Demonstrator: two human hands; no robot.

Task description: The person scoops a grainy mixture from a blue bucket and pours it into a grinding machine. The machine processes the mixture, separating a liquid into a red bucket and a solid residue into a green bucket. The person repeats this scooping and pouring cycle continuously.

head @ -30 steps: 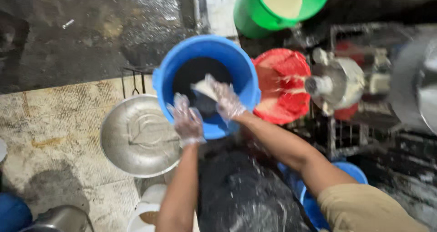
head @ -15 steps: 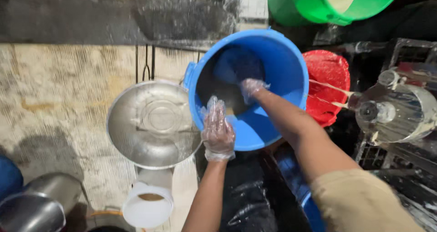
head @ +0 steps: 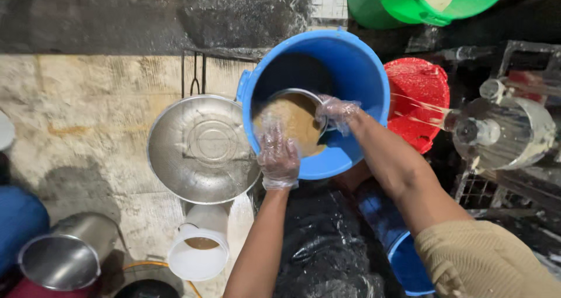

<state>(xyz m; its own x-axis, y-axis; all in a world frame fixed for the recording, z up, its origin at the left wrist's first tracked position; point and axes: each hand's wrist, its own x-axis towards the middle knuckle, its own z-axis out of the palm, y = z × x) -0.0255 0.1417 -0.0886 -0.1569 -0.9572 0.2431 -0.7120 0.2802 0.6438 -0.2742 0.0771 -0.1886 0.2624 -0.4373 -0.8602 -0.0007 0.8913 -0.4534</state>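
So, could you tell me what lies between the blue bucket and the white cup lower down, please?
In the head view, the round steel strainer bowl lies between the blue bucket and the white cup, its rim close by the gloved left hand.

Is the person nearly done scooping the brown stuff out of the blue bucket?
Not yet. The right hand holds a metal bowl full of brown liquid inside the blue bucket; the left hand grips the rim. The white cup already holds some. The big steel strainer looks empty.
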